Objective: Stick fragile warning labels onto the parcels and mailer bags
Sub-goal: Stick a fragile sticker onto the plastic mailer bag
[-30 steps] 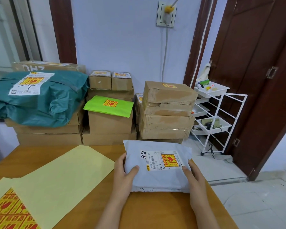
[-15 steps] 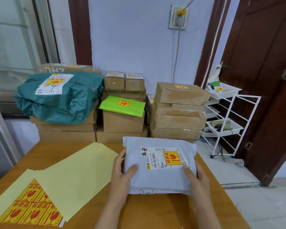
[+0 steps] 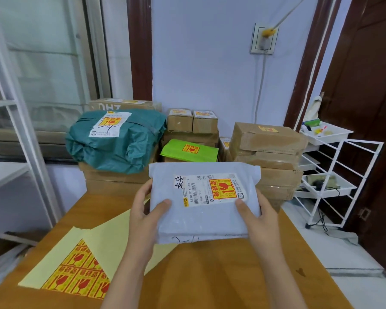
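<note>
Two hands, left hand (image 3: pixel 146 210) and right hand (image 3: pixel 257 214), grip the grey mailer bag (image 3: pixel 204 202) above the wooden counter (image 3: pixel 221 275); label sheet (image 3: pixel 80 273) near left edge; stacked parcels (image 3: pixel 267 152) beyond far edge.

Grey mailer bag (image 3: pixel 201 217): handwritten "秦安", "K117-30 10", fragile sticker (image 3: pixel 223 188) "易碎品". Box (image 3: pixel 125 105): "ZHO".

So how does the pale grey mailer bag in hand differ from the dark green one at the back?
The pale grey mailer bag is flat and held by the left hand and right hand; the dark green mailer bag is bulky, crumpled, and rests on stacked cardboard boxes. Both carry a yellow-and-red fragile label on a white shipping label.
</note>
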Available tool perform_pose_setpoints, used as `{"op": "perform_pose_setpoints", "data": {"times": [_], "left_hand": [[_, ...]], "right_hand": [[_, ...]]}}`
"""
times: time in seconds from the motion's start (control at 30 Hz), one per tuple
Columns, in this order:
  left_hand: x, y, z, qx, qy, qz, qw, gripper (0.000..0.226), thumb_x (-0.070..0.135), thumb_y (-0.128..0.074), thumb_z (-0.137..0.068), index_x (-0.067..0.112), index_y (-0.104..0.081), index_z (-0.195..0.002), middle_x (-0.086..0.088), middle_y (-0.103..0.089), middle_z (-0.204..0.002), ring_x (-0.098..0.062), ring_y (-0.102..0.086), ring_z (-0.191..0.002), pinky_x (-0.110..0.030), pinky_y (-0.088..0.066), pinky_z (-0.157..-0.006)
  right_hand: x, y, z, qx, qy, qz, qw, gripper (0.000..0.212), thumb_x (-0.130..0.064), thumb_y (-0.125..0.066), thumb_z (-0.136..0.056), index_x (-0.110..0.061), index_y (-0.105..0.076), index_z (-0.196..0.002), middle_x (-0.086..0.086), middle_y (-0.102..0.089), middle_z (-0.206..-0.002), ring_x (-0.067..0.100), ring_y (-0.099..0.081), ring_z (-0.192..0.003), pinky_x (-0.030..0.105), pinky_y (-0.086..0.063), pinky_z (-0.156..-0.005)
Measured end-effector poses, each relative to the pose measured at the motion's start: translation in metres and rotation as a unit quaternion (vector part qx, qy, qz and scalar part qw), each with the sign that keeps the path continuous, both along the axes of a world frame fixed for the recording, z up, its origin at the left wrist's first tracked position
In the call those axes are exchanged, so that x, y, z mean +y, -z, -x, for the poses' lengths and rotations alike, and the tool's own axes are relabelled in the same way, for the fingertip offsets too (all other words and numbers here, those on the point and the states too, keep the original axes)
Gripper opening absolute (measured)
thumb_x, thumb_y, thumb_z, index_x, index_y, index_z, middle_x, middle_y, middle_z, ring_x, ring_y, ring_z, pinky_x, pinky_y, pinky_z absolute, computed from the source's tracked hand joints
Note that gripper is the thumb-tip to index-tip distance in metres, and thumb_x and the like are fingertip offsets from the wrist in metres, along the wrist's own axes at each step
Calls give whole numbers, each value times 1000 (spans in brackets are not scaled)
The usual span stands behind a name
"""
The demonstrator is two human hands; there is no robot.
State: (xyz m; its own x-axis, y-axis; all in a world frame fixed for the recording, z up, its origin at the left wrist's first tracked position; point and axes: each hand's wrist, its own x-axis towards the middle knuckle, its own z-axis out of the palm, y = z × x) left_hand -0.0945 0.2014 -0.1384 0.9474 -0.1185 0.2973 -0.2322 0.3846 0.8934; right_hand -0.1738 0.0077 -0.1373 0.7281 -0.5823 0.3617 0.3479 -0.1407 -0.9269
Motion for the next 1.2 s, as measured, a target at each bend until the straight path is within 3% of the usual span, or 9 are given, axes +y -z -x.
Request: {"op": "perform_pose_setpoints", "data": {"times": [0.13,0.23,0.33,0.53,0.73,0.9,1.03,1.13,1.2], "left_hand": [[14,-22,-12,-35,-57,-21,998,50,1,-68,-81,27,-53,-121,13,-64,-107,-3,-65,-89,-18,-53,-62],[21,-40,-23,-45,-141,-13,989,43,1,-65,-84,19,-49,-120,11,-59,-106,-4,-61,-91,-18,-50,-71],[29,-63,-37,-34,-235,43,970,29,2,-66,-83,11,-48,-105,8,-55,-89,3,-56,-74,-9,-44,-60],[48,-98,-73,-47,-271,22,961,15,10,-64,-84,19,-59,-73,8,-57,-72,-8,-53,-68,-26,-42,-65],[60,-121,-102,-67,-291,42,953,23,11,-56,-87,29,-65,-76,11,-63,-78,-12,-56,-81,-27,-44,-72],[69,-121,-125,-54,-298,131,944,16,23,-67,-84,27,-52,-87,3,-62,-104,-13,-60,-94,-25,-48,-79],[76,-122,-148,-51,-279,100,954,11,35,-66,-83,27,-59,-82,3,-62,-91,-18,-57,-88,-37,-46,-79],[80,-128,-165,-53,-281,38,958,27,51,-66,-74,28,-61,-87,-6,-65,-104,-27,-62,-97,-47,-50,-88],[84,-132,-177,-58,-295,14,954,26,46,-66,-78,28,-61,-94,-6,-66,-109,-29,-62,-102,-52,-50,-92]], "right_hand": [[14,-28,-11,-24,-34,6,999,28,-9,-63,-89,-29,-63,-108,-18,-72,-95,0,-67,-87,15,-53,-68],[24,-48,-24,-42,-44,5,998,30,-9,-62,-90,-27,-62,-114,-13,-72,-99,1,-67,-89,14,-52,-67],[34,-66,-42,-55,-59,-23,996,33,-8,-59,-91,-22,-60,-122,-7,-69,-107,6,-67,-95,18,-54,-69],[54,-101,-85,-76,-62,-45,994,31,-5,-58,-90,-31,-63,-104,-7,-70,-102,12,-67,-94,28,-55,-75],[72,-125,-132,-86,-65,-71,992,29,-4,-55,-91,-22,-61,-114,-7,-68,-103,10,-65,-94,19,-54,-69],[91,-134,-164,-93,-71,-106,987,28,-2,-56,-90,-22,-62,-109,-2,-69,-106,17,-66,-98,30,-56,-84],[103,-140,-192,-106,-49,-104,988,28,-3,-55,-90,-20,-64,-110,1,-68,-109,17,-65,-99,31,-54,-86],[109,-147,-213,-101,-39,-103,989,29,-3,-55,-90,-12,-63,-116,3,-68,-109,17,-65,-99,33,-53,-88],[114,-150,-227,-97,-37,-96,990,30,-4,-55,-90,-10,-63,-118,4,-68,-110,19,-65,-100,37,-53,-91]]}}
